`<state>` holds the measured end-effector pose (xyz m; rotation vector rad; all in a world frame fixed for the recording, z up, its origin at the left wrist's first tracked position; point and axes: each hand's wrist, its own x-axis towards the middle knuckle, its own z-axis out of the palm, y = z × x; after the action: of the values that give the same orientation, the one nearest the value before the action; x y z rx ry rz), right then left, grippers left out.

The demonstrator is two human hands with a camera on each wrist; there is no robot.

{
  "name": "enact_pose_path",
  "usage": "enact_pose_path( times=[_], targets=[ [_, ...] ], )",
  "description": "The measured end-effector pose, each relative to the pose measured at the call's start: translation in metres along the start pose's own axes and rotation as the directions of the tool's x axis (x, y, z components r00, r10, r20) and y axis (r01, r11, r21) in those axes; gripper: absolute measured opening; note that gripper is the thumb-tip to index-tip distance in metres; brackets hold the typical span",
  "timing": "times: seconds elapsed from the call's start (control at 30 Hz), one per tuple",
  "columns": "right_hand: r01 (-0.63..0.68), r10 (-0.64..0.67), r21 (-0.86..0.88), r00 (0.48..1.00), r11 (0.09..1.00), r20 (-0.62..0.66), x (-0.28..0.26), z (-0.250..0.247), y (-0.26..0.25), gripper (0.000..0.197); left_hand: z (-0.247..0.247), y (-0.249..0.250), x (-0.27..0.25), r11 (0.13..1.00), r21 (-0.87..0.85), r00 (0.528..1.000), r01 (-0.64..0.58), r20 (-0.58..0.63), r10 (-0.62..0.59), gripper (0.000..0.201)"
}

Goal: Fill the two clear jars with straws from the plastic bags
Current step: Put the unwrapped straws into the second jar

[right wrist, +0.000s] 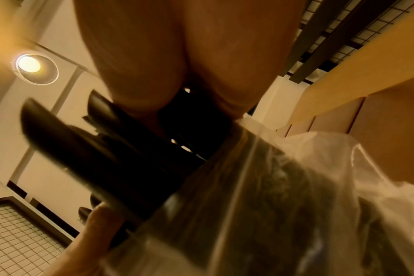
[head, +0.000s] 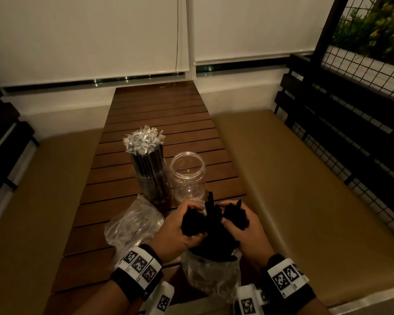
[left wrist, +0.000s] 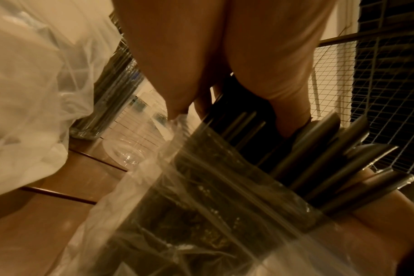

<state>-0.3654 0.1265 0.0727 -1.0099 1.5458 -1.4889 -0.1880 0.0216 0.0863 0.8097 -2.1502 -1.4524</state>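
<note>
Above the near surface (head: 89, 226), black straws (head: 212, 212) are gripped by both the left hand (head: 180, 228) and right hand (head: 243, 230), bag (head: 209, 276) seemingly below; loosened fingers could spill them short of the empty jar (head: 188, 176).

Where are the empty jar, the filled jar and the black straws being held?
empty jar (head: 188, 176): head view, clear side wall.
filled jar (head: 154, 185): head view, lower body.
black straws (head: 212, 210): head view, bundle top.

filled jar (head: 154, 176) stands left of open jar (head: 188, 176) on table (head: 159, 114); crumpled bag (head: 132, 221) lies before them.
</note>
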Motion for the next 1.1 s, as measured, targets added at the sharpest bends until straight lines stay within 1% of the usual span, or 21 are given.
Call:
enact_pose_path(
  times=[0.03, 0.1, 0.13, 0.2, 0.27, 0.33, 0.43, 0.57, 0.67, 0.8, 1.1],
  targets=[
    [-0.008, 0.008, 0.003, 1.0, 1.0, -0.001, 0.0, 0.002, 0.0, 0.017, 0.0, 0.001, 0.0, 1.0, -0.01, 1.0, 0.012, -0.001, -0.012, 0.054],
    [-0.023, 0.023, -0.003, 0.999, 1.0, -0.033, 0.0, 0.004, 0.003, 0.029, 0.001, 0.002, -0.001, 0.999, -0.02, 0.999, 0.036, -0.008, -0.036, 0.06],
    [-0.025, 0.025, -0.004, 0.999, 1.0, -0.039, -0.001, 0.004, 0.003, 0.031, 0.002, 0.002, -0.001, 0.999, -0.024, 0.999, 0.044, -0.017, -0.045, 0.063],
    [-0.023, 0.023, -0.001, 0.999, 1.0, -0.035, -0.002, 0.004, 0.002, 0.021, 0.003, 0.001, 0.0, 0.999, -0.03, 0.998, 0.042, -0.046, -0.043, 0.067],
    [-0.048, 0.048, -0.002, 0.998, 0.999, -0.044, -0.003, 0.002, 0.0, 0.015, 0.003, 0.001, 0.0, 0.999, -0.04, 0.998, 0.03, -0.063, -0.032, 0.067],
    [-0.055, 0.055, 0.002, 0.996, 0.998, -0.067, -0.005, 0.0, -0.002, 0.008, 0.004, 0.002, 0.001, 0.998, -0.053, 0.997, 0.024, -0.068, -0.028, 0.065],
    [-0.058, 0.058, 0.001, 0.994, 0.998, -0.093, -0.005, -0.002, -0.005, 0.005, 0.005, 0.002, 0.001, 0.998, -0.063, 0.997, 0.014, -0.076, -0.018, 0.06],
    [-0.022, 0.023, 0.006, 0.995, 1.0, -0.101, -0.002, -0.001, -0.018, 0.016, 0.005, -0.001, 0.0, 0.998, -0.057, 0.994, 0.0, -0.108, -0.006, 0.053],
    [-0.014, 0.018, 0.036, 0.993, 0.999, -0.12, 0.001, 0.0, -0.03, 0.012, 0.006, -0.002, 0.0, 0.999, -0.054, 0.994, -0.006, -0.112, -0.001, 0.049],
    [0.031, -0.037, -0.048, 0.989, 0.998, -0.141, 0.011, -0.002, -0.046, 0.008, 0.006, -0.002, 0.0, 0.999, -0.054, 0.994, -0.002, -0.113, -0.004, 0.047],
    [0.139, -0.138, -0.006, 0.977, 0.99, -0.161, 0.02, -0.013, -0.091, 0.007, 0.005, -0.004, 0.001, 0.999, -0.043, 0.994, -0.013, -0.113, 0.008, 0.045]
  ],
)
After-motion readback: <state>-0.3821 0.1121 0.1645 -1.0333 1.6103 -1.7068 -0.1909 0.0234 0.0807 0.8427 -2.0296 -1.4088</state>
